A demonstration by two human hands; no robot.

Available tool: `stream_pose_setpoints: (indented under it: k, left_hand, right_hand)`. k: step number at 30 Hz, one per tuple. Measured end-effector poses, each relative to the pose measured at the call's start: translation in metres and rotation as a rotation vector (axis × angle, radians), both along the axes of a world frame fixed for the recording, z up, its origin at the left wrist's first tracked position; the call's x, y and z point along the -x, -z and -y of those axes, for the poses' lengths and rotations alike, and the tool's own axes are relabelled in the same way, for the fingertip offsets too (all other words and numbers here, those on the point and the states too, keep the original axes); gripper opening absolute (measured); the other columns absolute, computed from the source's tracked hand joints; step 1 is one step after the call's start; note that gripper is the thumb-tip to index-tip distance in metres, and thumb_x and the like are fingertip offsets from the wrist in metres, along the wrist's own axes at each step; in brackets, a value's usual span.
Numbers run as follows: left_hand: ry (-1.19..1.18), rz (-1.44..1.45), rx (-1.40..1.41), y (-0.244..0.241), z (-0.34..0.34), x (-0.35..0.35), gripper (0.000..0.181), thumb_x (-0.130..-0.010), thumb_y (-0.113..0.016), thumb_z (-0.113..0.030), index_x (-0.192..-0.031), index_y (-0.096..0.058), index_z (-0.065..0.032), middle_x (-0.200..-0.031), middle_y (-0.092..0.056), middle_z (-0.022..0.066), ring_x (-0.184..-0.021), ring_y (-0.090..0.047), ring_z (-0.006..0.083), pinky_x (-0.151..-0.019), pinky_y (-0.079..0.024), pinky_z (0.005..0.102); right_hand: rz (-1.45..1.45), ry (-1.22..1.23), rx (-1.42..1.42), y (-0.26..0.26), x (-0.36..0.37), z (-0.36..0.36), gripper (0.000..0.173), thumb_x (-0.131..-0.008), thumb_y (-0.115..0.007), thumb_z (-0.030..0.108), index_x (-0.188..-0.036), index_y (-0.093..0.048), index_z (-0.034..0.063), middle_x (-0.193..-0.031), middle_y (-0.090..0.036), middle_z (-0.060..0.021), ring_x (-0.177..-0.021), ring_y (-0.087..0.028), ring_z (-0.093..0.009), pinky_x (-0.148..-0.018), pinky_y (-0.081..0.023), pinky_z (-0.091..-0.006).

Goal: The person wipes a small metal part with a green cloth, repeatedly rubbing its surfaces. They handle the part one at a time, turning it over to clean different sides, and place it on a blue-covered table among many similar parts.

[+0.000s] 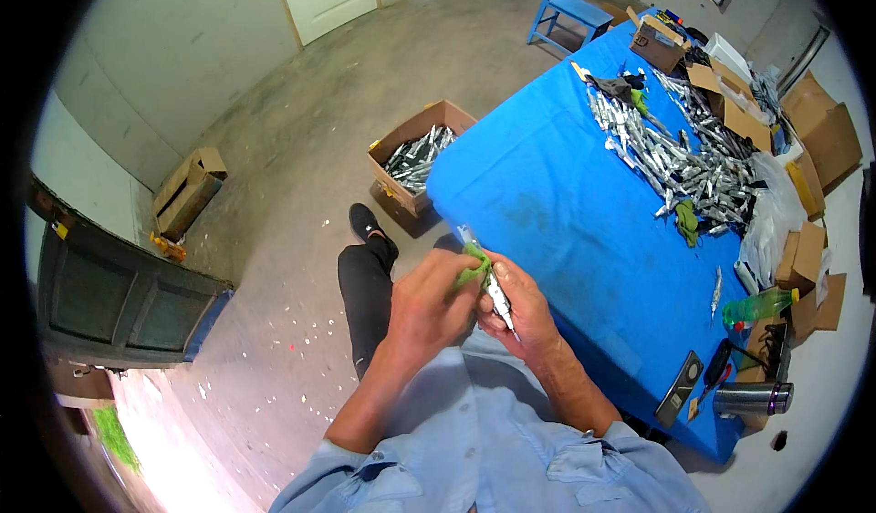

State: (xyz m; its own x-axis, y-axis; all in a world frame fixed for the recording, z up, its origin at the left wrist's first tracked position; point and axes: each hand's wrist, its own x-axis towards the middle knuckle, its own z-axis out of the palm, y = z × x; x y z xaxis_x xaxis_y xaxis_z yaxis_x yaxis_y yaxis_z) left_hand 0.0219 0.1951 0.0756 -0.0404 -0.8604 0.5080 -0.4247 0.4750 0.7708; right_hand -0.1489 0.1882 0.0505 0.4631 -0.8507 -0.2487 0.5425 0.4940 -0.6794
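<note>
In front of my chest, at the near edge of the blue-covered table point(506, 191), both hands meet on a slim metal part point(499, 299) with a thin pointed end. My right hand point(521, 304) grips this part, its tip pointing down towards my shirt. My left hand point(431, 297) pinches a green cloth point(477, 267) wrapped around the part's upper portion. Beyond the hands, a large heap of similar metal parts point(691, 171) lies on the table, with another green rag point(686, 224) at its near edge. One single metal part point(716, 291) lies apart, nearer to me.
An open cardboard box point(395, 194) of metal parts stands on the floor by the table corner. On the table's right are a green bottle point(759, 308), a steel flask point(753, 399), a phone-like device point(679, 388) and open cartons. A blue chair point(578, 10) stands behind.
</note>
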Motion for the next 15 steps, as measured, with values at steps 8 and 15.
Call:
stream_pose_setpoints:
  k: [8,15]
  left_hand:
    - [-0.113,-0.074,-0.005,0.009,0.021,-0.010,0.019,-0.088,-0.077,0.003,-0.106,-0.073,-0.0002,-0.095,-0.072,0.0149,-0.080,-0.071,0.0263,-0.070,-0.055,0.0346]
    - [-0.132,-0.140,-0.059,0.009,0.019,-0.023,0.015,-0.089,-0.077,0.003,-0.104,-0.074,0.0018,-0.095,-0.073,0.0131,-0.082,-0.070,0.0213,-0.072,-0.054,0.0321]
  right_hand:
    - [-0.029,-0.024,0.001,0.006,0.000,-0.007,0.055,-0.116,-0.044,0.039,-0.155,-0.047,0.0006,-0.081,-0.062,-0.0011,-0.053,-0.046,-0.006,-0.049,-0.039,-0.0210]
    - [0.070,-0.016,-0.075,0.003,-0.006,0.002,0.052,-0.116,-0.043,0.035,-0.159,-0.043,0.0052,-0.083,-0.062,-0.0013,-0.053,-0.046,-0.004,-0.047,-0.038,-0.0199]
